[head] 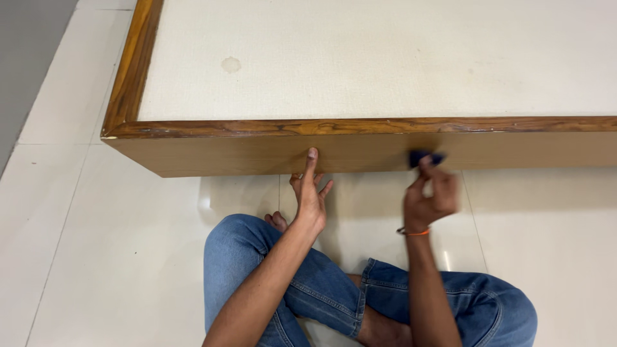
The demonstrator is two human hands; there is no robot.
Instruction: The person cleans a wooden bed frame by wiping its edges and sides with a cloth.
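Rubbing step in hand: right hand (429, 200), fingers pinched on small dark blue pad (425, 157), against brown wooden side panel (257, 157) below white-topped platform. Left hand (310, 196), fingers spread, index fingertip bracing same panel, left of pad; likely calling next for steady pressure along panel.

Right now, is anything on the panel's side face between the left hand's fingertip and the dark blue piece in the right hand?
No. In the head view, only bare brown side face lies between the left hand and the dark blue piece in the right hand.

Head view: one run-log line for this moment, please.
left hand: fingertip on wooden panel side | right hand: pinching small dark blue piece against same side, blurred | person seated cross-legged on tiled floor
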